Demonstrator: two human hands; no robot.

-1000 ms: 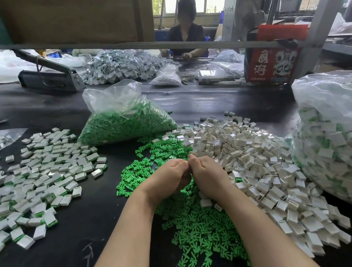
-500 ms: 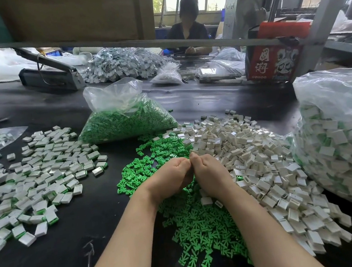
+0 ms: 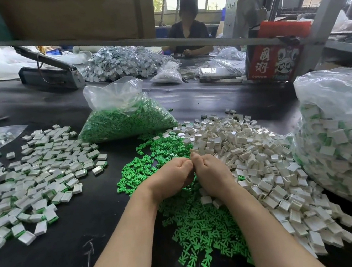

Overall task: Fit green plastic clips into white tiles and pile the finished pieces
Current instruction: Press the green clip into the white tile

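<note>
Hands are meeting knuckle to knuckle over the black tabletop [image 3: 54,265] in the head view. The left hand [image 3: 171,178] is curling its fingers inward, and the right hand [image 3: 213,174] is doing the same; what they are gripping is hidden between them, so I cannot tell. Both are hovering over the loose scatter of green plastic clips [image 3: 198,229]. The heap of empty white plastic tiles [image 3: 260,163] is lying just right of the hands. The spread of finished white-and-green pieces [image 3: 41,182] is lying well apart to the left.
</note>
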